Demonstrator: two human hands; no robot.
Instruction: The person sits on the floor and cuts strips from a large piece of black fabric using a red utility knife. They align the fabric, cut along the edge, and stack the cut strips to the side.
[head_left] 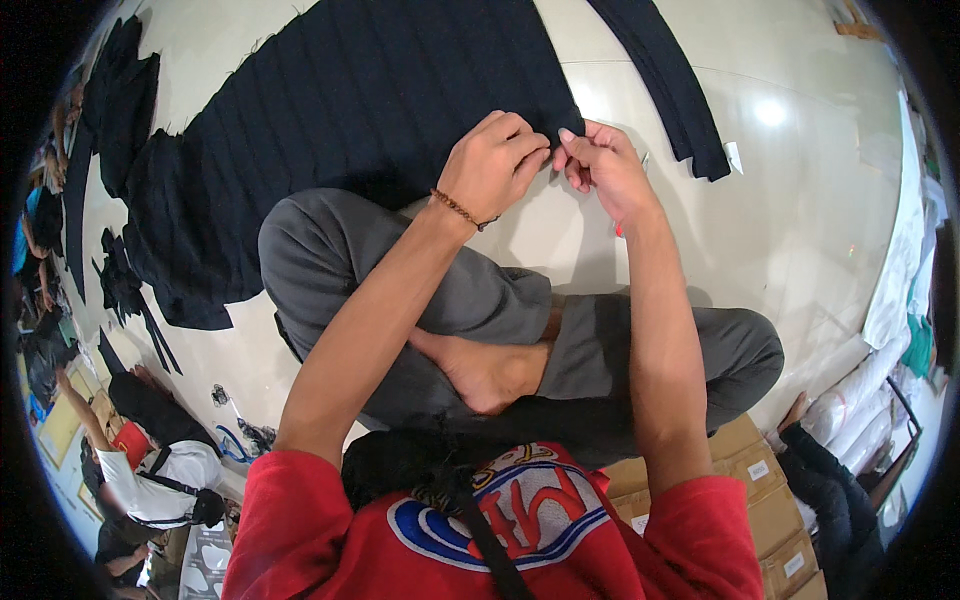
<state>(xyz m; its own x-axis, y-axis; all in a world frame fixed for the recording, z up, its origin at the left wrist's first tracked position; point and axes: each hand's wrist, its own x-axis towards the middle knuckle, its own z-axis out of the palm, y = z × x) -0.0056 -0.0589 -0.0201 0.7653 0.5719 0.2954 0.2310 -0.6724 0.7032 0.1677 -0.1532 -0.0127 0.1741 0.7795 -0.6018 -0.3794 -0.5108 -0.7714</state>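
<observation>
Shirt (300,520) in red at the near edge, with brown cartons (742,472) to the right and, to the left, another person (180,470) in a white top. Next, grey trousers (325,235) with crossed legs around a bare foot (490,380). Beyond, left hand (497,160) with a beaded bracelet (455,207) at the wrist and fingers curled, bunched close together by the edge of the black cloth (380,100); cannot tell about fabric between them. Just beside, right hand (605,165) with thumb and forefinger pinching the cloth's near right corner. From there, spreads far and left across the pale floor (800,210), rumpled at the left end. Farther right, a narrow black strip (680,85) lying flat, apart from the cloth, with a small white tag (734,157) beside its near end. At far left, crumpled dark fabric (125,105).
</observation>
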